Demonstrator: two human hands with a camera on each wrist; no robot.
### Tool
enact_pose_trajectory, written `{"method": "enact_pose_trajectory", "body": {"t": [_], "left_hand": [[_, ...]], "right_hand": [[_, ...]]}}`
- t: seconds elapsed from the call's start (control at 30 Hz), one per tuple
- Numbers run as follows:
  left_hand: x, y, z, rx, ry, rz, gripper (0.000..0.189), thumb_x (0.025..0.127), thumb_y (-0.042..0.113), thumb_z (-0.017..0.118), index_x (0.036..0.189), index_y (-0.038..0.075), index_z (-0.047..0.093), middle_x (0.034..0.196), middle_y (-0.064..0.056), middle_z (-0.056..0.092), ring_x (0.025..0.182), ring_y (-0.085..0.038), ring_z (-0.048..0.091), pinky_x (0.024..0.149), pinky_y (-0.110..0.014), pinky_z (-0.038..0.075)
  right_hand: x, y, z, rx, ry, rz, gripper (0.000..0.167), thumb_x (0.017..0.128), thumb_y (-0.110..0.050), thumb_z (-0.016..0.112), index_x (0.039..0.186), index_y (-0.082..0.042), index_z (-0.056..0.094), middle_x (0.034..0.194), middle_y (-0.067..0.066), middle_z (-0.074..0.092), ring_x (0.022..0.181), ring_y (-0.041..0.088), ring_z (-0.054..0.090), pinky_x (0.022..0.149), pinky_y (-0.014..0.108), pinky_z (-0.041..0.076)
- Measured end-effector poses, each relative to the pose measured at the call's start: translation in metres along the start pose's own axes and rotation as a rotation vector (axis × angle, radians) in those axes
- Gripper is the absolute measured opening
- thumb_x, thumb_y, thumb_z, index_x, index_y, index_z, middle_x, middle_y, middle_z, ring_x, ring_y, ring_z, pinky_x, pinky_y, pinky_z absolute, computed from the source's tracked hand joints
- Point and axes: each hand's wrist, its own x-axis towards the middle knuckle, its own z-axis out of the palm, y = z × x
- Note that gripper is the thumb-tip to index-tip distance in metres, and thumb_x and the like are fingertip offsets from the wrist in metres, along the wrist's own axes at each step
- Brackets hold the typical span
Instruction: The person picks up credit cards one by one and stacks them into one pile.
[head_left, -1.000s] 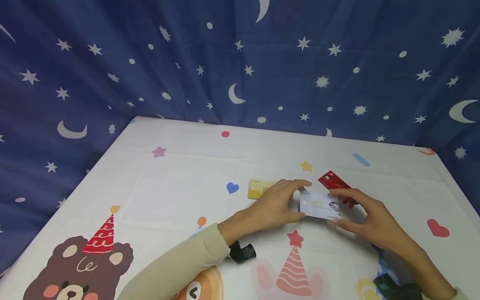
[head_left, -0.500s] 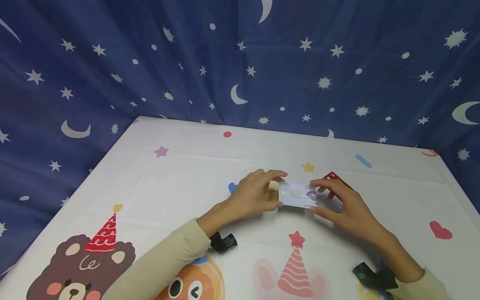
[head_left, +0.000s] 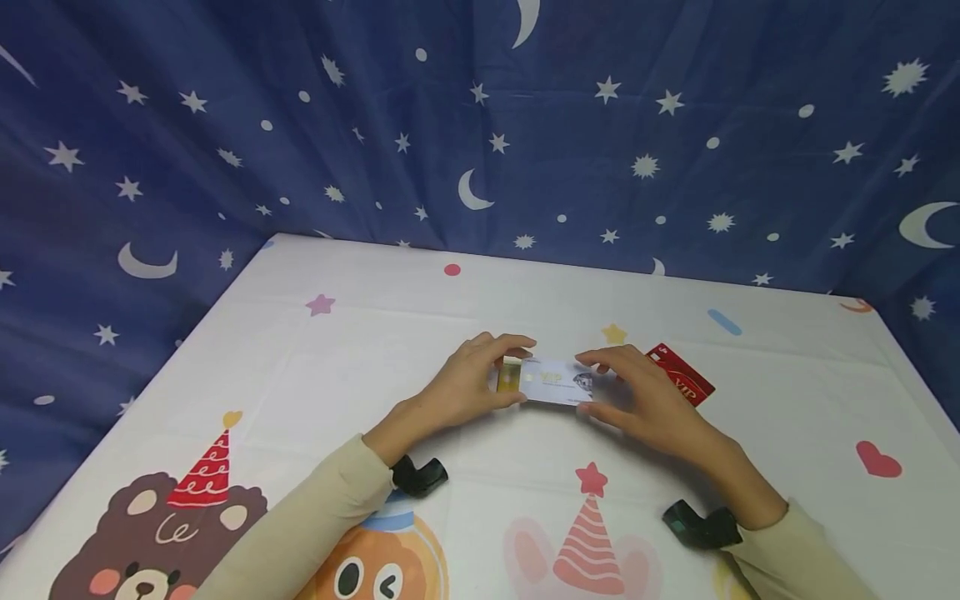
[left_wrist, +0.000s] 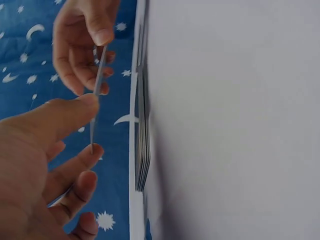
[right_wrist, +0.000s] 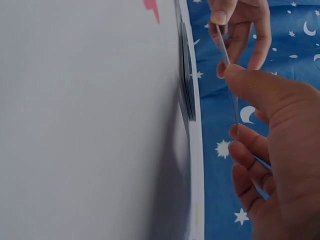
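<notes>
A white VIP card (head_left: pixel 557 382) is held level between both hands, just above the table. My left hand (head_left: pixel 465 379) pinches its left end between thumb and fingers, and my right hand (head_left: pixel 648 400) pinches the right end. Under it lies a gold card (head_left: pixel 508 377), of which only the left part shows in the head view. Seen edge-on in the left wrist view, a small stack of cards (left_wrist: pixel 142 145) rests on the table, with a gap between it and the held card (left_wrist: pixel 95 107). A red VIP card (head_left: pixel 682 375) lies behind my right hand, partly covered by it.
A white tablecloth (head_left: pixel 360 358) printed with hearts, stars and cartoon animals covers the table. Behind it hangs a dark blue curtain (head_left: pixel 375 125) with moons and stars. Black wrist cameras (head_left: pixel 420 477) sit below both hands.
Both hands have carried the white card leftward, from beside the gold card to above it. The red card, partly hidden by the right hand before, now shows more of its face.
</notes>
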Motion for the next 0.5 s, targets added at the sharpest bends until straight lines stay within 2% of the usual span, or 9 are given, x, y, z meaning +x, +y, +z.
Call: {"method": "enact_pose_trajectory", "body": {"t": [0.2,0.5], "left_hand": [[-0.006,-0.013,0.001,-0.057,0.001,-0.056,0.062,0.077,0.017,0.081,0.133,0.016,0.054,0.095,-0.004,0.054,0.085,-0.02,0.047,0.072,-0.032,0.039],[-0.011,-0.029,0.006,-0.119,0.018,-0.063,0.057,0.078,0.015,0.081,0.13,0.018,0.058,0.113,0.001,0.057,0.09,-0.016,0.049,0.079,-0.03,0.043]], "right_hand": [[0.009,-0.001,0.009,0.004,-0.031,0.035,0.065,0.071,-0.023,0.086,0.13,-0.018,0.057,0.121,0.0,0.057,0.101,0.019,0.053,0.084,0.042,0.049],[0.018,0.003,0.023,0.03,-0.024,0.014,0.061,0.073,-0.024,0.085,0.128,-0.019,0.057,0.117,0.0,0.057,0.099,0.017,0.052,0.085,0.041,0.047]]}}
